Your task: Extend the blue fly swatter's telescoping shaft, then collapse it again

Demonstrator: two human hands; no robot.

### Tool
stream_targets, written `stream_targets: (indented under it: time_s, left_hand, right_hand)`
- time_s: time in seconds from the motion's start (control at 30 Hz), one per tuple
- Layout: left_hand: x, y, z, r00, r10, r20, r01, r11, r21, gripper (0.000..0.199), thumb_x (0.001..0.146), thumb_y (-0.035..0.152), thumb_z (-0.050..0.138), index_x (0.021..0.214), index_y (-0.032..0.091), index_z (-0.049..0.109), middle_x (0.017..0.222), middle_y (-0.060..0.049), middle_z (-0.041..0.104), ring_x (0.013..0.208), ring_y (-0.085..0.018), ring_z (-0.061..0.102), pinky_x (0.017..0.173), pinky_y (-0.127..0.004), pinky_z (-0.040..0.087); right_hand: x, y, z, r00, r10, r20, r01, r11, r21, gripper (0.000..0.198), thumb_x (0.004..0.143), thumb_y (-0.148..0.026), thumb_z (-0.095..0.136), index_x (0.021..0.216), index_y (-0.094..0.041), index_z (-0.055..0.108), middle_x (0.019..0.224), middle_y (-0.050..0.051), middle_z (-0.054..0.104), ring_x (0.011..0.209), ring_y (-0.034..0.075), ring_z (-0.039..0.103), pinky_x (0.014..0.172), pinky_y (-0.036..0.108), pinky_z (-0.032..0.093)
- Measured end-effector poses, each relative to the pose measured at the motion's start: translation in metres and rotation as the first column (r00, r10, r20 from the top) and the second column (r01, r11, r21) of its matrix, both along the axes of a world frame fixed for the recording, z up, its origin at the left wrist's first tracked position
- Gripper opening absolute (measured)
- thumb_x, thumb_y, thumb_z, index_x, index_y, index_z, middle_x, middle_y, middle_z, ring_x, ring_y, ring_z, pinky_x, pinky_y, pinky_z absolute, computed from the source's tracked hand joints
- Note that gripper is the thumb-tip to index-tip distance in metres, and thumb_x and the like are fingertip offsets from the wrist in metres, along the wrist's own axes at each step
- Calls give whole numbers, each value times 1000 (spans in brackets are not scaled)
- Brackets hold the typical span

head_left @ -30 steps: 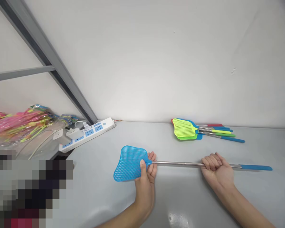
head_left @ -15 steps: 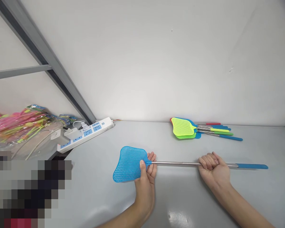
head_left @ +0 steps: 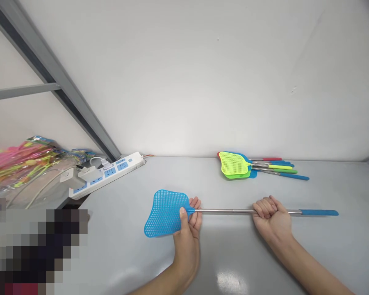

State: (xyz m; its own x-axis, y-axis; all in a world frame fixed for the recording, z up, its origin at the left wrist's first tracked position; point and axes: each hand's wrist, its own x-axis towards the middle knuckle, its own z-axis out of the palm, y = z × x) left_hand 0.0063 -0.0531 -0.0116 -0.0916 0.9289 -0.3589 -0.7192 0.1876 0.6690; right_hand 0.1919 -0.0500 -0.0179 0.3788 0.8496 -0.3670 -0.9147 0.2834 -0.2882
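A blue fly swatter [head_left: 166, 214] with a perforated head, a thin metal telescopic rod and a blue grip lies lengthwise across my two hands, just above the table. My left hand [head_left: 187, 229] holds it at the neck, thumb on the head's edge and fingers behind the rod. Around the rod, closer to the blue grip, my right hand [head_left: 272, 219] is closed in a fist. Farther back by the wall lies a pile of fly swatters [head_left: 234, 164] in yellow, green, blue and red, their handles pointing right.
A white power strip [head_left: 110, 174] with plugs and cables sits at the back left of the grey table [head_left: 123, 229]. Plastic-wrapped colourful items [head_left: 27, 159] are heaped beyond it. A grey metal frame post [head_left: 70, 100] slants along the white wall. The lower left is pixelated.
The view has shifted slightly, so the background sits a little further left. My right hand and the swatter's grip end appear slightly nearer my left hand. Both hands keep their hold.
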Motion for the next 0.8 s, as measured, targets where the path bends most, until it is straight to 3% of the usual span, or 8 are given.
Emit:
stream_targets:
  time_s: [0.57, 0.8]
  left_hand:
    - [4, -1, 1, 1000, -4, 30, 5, 1000, -24, 25, 78, 29, 46, 99, 18, 55, 113, -7, 53, 104, -16, 49, 94, -31, 35]
    - [3, 3, 0, 999, -29, -16, 29, 999, 19, 28, 78, 30, 46, 102, 18, 52, 114, -9, 52, 102, -17, 50, 92, -31, 37]
  right_hand:
    - [-1, 1, -6, 990, 32, 135, -39, 998, 44, 33, 77, -15, 38, 51, -19, 19, 42, -9, 10, 31, 6, 18, 31, 18, 23]
    - [0, 3, 1, 997, 57, 47, -58, 998, 15, 30, 76, -14, 38, 52, -18, 21, 42, -9, 12, 31, 5, 19, 33, 18, 27]
